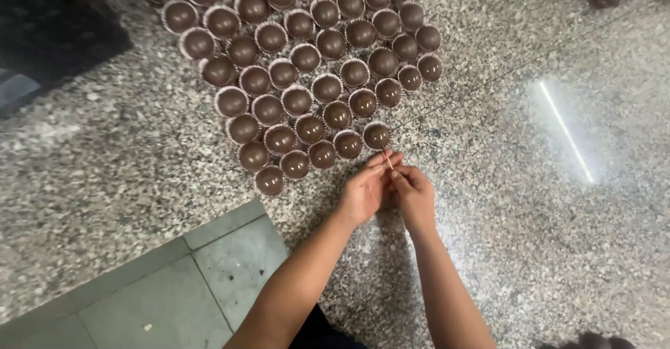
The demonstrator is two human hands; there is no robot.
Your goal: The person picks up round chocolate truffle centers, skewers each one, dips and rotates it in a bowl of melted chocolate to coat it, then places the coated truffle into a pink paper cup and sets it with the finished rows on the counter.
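Just near the closest brown dome [377,135], the left hand [364,192] and right hand [413,194] pinch a thin stick [388,159] together, which wants a firm, steady hold.

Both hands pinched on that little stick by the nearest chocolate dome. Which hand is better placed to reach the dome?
Left, probably. The left hand has fingertips just below the nearest chocolate dome, holding the small stick towards it. The right hand sits lower, further off.

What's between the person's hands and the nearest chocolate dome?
Almost nothing: in the head view the left hand and right hand pinch a small stick, with only bare speckled stone counter before the nearest chocolate dome.
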